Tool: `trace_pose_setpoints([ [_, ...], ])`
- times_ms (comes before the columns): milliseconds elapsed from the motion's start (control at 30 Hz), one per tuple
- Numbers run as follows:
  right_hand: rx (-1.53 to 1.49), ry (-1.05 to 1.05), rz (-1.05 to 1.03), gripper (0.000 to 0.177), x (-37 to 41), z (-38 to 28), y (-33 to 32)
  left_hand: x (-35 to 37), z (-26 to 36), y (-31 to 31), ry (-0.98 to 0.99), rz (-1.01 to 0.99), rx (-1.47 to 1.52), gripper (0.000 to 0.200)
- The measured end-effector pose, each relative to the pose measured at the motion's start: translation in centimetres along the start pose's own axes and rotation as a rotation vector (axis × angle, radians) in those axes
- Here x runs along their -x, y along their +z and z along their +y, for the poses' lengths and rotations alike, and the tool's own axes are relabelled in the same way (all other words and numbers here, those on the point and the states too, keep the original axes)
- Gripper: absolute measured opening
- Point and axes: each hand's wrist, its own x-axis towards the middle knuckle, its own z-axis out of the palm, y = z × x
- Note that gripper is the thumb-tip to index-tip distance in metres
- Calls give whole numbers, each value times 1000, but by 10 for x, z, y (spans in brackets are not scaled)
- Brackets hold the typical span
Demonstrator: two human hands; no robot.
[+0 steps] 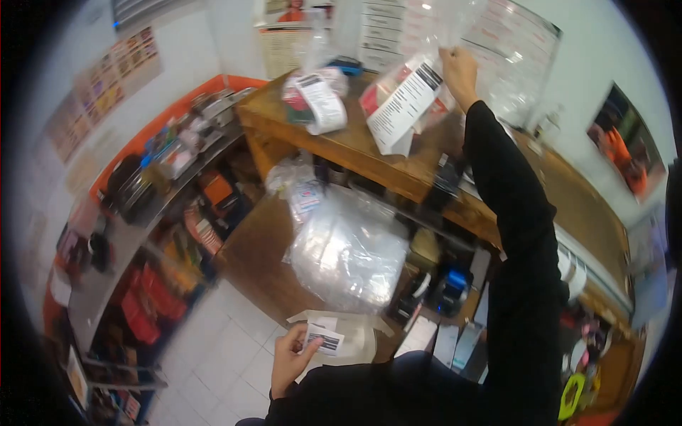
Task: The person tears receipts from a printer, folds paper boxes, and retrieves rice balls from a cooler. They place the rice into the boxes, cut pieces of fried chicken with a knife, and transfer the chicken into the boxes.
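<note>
My left hand [288, 358] is low in front of me, its thumb and fingers pinching a small printed paper slip [325, 341]. Just behind that slip lies an open pale paper or cardboard piece [364, 339]. My right arm reaches up to the wooden counter, where my right hand [460, 71] is closed on the gathered top of a clear plastic bag [369, 96]. Red and white contents show through this bag, and a long printed receipt [408, 106] hangs on its front. To its left stands another tied plastic bag [291, 113] with a receipt [324, 106].
Below the counter [284, 117], a stack of clear plastic bags [348, 248] lies on a lower brown table [245, 245]. A dark device with a blue light [453, 284] stands to its right. A cluttered shelf [131, 234] runs along the left wall.
</note>
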Motion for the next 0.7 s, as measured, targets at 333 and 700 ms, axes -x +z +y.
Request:
trace_pose_setpoints([
  [333,351,122,4,35,-23,76,-306,-10,11,42,37,-250,-7,19],
  [700,1103,256,107,21,20,349,-458,-16,2,109,-9,-255,-130,19],
])
